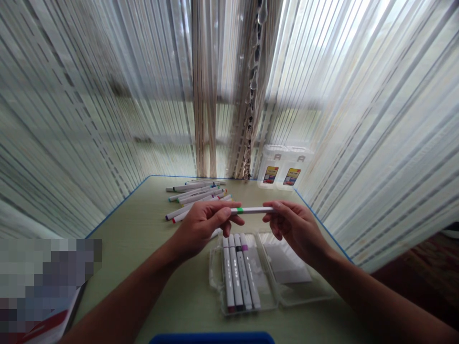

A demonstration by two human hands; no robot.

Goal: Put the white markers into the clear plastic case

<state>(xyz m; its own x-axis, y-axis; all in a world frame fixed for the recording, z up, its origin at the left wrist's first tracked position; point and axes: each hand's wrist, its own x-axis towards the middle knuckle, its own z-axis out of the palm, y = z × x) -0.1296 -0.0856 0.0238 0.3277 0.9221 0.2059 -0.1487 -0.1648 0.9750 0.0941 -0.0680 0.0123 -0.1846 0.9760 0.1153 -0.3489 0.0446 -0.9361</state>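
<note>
Pinching white green-banded marker (pixel 256 210) in left hand (pixel 202 222) and right hand (pixel 296 222); partly hiding scattered white markers (pixel 201 195) beyond clear plastic case (pixel 266 286).

Daylight thru curtain (pixel 337 71), brightest top rt; table (pixel 122 239) dim, edges distorted

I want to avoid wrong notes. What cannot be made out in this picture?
All in the head view:
1. Both ends of the slim white marker with a green band: covered by the left fingers and right fingers.
2. Part of the loose pile of white markers with coloured ends: behind the left hand.
3. Print on the four white markers in the open clear plastic case: too small, blurred.
4. Blue object: cut by the bottom edge.
</note>
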